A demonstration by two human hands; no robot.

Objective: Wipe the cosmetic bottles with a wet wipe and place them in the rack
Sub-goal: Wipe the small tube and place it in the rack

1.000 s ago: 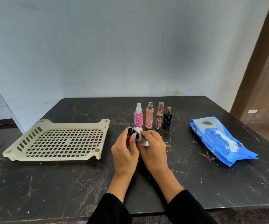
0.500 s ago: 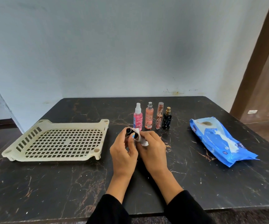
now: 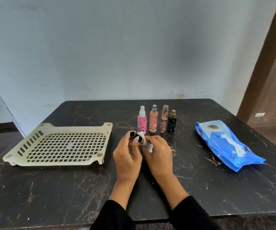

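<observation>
My left hand point(image 3: 127, 156) holds a small dark bottle point(image 3: 132, 134) above the table's middle, its round end pointing up and away. My right hand point(image 3: 158, 155) grips a white wet wipe point(image 3: 146, 143) that is wrapped against the bottle. Most of the bottle is hidden by fingers and wipe. Behind the hands stands a row of bottles: a pink spray bottle point(image 3: 141, 122), a peach spray bottle point(image 3: 153, 120), a slim rose-gold tube point(image 3: 164, 119) and a black bottle with a gold cap point(image 3: 172, 122). The cream plastic rack point(image 3: 59, 161) lies at the left with nothing in it.
A blue wet-wipe pack point(image 3: 226, 143) lies at the right with a wipe sticking out of its opening. The dark marble table point(image 3: 67, 196) ends near the bottom of the view. A wall stands behind and a brown door frame point(image 3: 263, 63) rises at the right.
Both hands have shifted a little to the left with the bottle and wipe. The wipe has moved slightly along the bottle. The rack, the row of bottles and the pack stay put.
</observation>
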